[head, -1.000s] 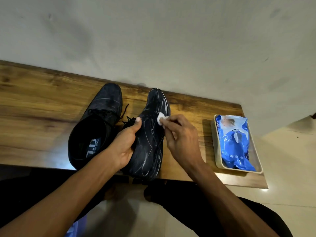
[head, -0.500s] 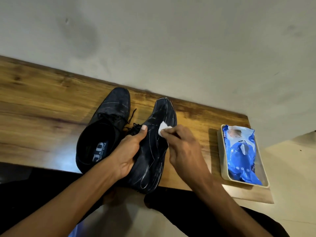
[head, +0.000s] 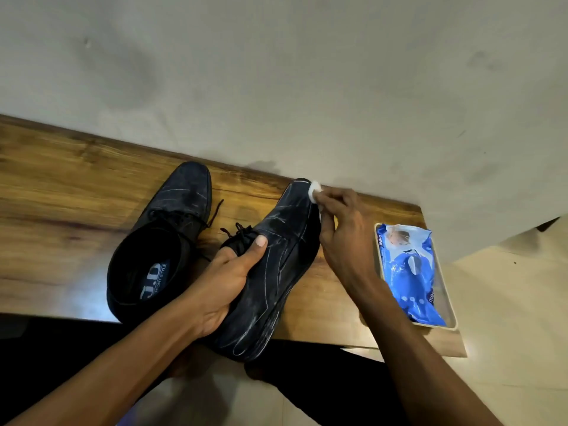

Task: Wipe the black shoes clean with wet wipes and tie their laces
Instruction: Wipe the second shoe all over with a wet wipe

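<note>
Head view: the left hand (head: 226, 281) grips 1 black shoe (head: 270, 272) around its laced throat, thumb over the tongue, tilting it onto its side. The right hand (head: 338, 229) pinches a folded white wipe (head: 314, 190) against the toe tip. To do this well, hold the shoe steady, press firmly and stroke along the chalky streaks. The second shoe (head: 159, 241) sits just beyond the left hand, its laces loose; the wipes pack (head: 408, 272) lies in a tray (head: 449, 302) beside the right wrist.

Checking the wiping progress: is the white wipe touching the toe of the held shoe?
Touching. The head view shows the wipe pressed against the shoe toe.
</note>
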Demonstrator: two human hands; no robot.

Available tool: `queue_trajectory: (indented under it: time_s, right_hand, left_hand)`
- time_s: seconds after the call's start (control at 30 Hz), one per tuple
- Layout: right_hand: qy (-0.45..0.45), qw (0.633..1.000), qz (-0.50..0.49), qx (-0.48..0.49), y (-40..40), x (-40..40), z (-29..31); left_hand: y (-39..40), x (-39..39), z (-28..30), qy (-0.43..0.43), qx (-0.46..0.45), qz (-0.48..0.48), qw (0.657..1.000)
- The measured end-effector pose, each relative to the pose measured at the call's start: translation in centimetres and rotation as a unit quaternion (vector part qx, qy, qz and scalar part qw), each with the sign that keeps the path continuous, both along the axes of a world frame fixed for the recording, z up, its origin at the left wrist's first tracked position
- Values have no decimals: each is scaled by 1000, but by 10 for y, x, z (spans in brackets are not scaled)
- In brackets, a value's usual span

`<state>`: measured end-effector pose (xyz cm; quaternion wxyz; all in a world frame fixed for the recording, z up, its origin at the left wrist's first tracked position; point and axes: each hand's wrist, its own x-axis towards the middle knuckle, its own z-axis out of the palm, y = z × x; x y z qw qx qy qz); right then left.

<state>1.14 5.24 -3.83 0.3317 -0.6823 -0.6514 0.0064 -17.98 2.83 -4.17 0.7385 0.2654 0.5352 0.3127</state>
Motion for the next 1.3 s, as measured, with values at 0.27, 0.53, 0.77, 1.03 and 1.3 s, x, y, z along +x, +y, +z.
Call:
queue_trajectory:
  time_s: [0.27,0.53,0.77,1.03,1.3]
  right_hand:
    - [44,997,52,22,-56,-20,-5]
    - [14,997,-16,68,9,10,4]
    - [-52,991,109,-53,-42,-19,-8]
    - [-7,993,81,-86,-34,-4,-20]
    - [-47,989,51,-129,-7,2,-28]
  left_hand:
    - [5,1,-4,-8,12,27,1000]
    - [-10,9,17,33,119,-65,990]
    - [-5,-2,0,102,175,-111,973]
    - [-7,5,-10,164,127,-85,975]
    - [-23,20,-13,238,128,-158,950]
